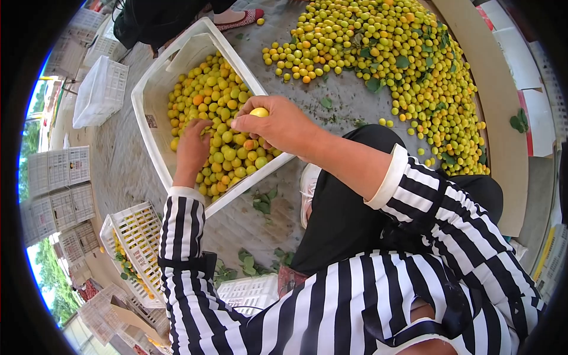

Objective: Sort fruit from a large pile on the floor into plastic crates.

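Note:
A white plastic crate (144,106) with a paper lining stands before me, part filled with small round yellow-green and orange fruits (215,84), plums or apricots. Over its near right side, my right hand (284,124) holds one yellow fruit (259,112) against the palm, with thumb and forefinger pinched together in front. My left hand (191,148) reaches in over the crate's left wall, its fingers curled down among the fruits. A bit of yellow-green shows between those fingers, but whether they grip that fruit is unclear.
A large heap of the same fruits (426,97) with leaves spreads over the grey floor covering (284,195), bordered by a cardboard strip (501,111). Slatted white crates (102,88) stand at left; another (137,253) holds fruit. Beyond my crate is another person's foot (237,18).

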A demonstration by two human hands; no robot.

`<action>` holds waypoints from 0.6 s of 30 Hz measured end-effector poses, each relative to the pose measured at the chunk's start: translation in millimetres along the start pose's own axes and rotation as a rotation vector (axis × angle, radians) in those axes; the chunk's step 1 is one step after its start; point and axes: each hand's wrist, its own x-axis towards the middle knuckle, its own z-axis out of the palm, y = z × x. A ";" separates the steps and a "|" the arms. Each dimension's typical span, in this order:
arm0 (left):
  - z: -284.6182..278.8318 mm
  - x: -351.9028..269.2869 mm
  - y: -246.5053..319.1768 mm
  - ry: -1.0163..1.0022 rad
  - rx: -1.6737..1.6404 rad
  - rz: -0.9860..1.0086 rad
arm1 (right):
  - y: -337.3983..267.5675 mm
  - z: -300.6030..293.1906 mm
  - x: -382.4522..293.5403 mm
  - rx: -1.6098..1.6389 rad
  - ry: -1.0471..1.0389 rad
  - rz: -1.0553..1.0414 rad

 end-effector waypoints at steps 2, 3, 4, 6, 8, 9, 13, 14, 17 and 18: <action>-3.3 5.5 -50.0 0.096 0.283 -0.144 | -0.4 3.0 2.7 -0.012 0.022 -0.027; -2.3 3.1 -74.0 0.046 0.441 -0.188 | 0.3 5.0 2.6 -0.028 0.032 -0.040; -0.4 -0.9 -95.3 0.023 0.603 -0.194 | 1.0 5.7 2.4 -0.040 0.043 -0.034; 5.7 -4.0 -130.8 -0.138 0.698 -0.204 | 2.8 5.9 2.2 -0.077 0.054 -0.058; 12.5 -3.6 -146.4 -0.282 0.797 -0.187 | 4.9 5.7 2.3 -0.094 0.061 -0.079; 12.4 -2.4 -146.9 -0.304 0.782 -0.213 | 6.1 5.5 2.4 -0.092 0.075 -0.077; -8.5 22.0 -112.9 -0.201 0.661 -0.336 | 9.9 4.4 3.3 -0.060 0.066 -0.070; -16.8 28.9 -99.2 -0.071 0.516 -0.324 | 10.1 4.3 3.8 -0.056 0.068 -0.076; -13.4 56.6 -58.9 0.138 0.034 0.082 | 8.4 2.2 4.3 -0.076 0.055 -0.067; -9.9 57.4 -50.3 0.117 0.054 0.046 | 7.7 -0.8 3.1 -0.094 0.049 -0.068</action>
